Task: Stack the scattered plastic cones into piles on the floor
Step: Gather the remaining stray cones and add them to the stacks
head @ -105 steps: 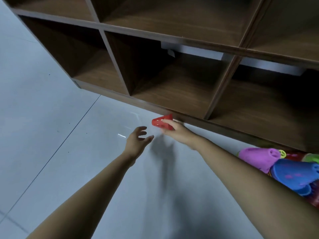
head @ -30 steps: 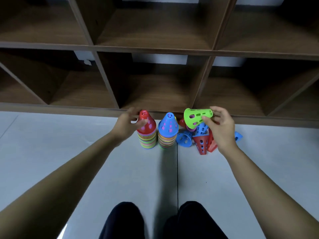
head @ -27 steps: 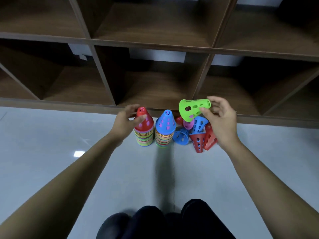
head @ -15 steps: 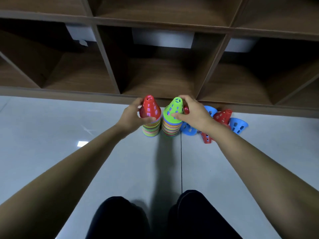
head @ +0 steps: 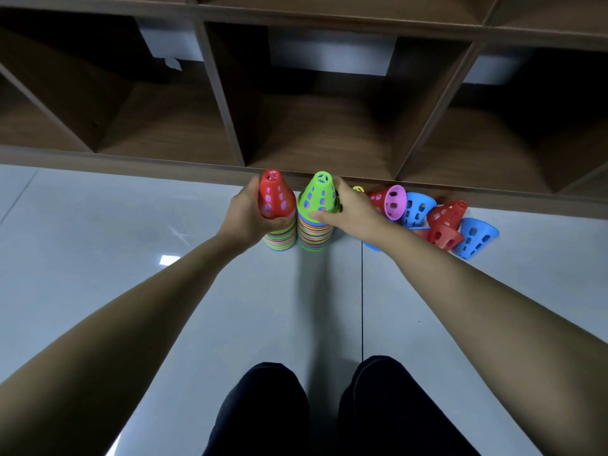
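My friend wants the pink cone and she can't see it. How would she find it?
At the foot of the wooden shelf, right of the green-topped stack, lies a heap of loose cones. The pink cone lies on its side beside the right hand, mouth towards you, the only pink among reds and blues.

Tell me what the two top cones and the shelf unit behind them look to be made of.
The green cone and red cone look like thin moulded plastic, fairly glossy, with cut-out holes and saturated colour. The shelf unit looks like dark wood-grain laminate or veneer, matt; which of the two, I cannot tell.
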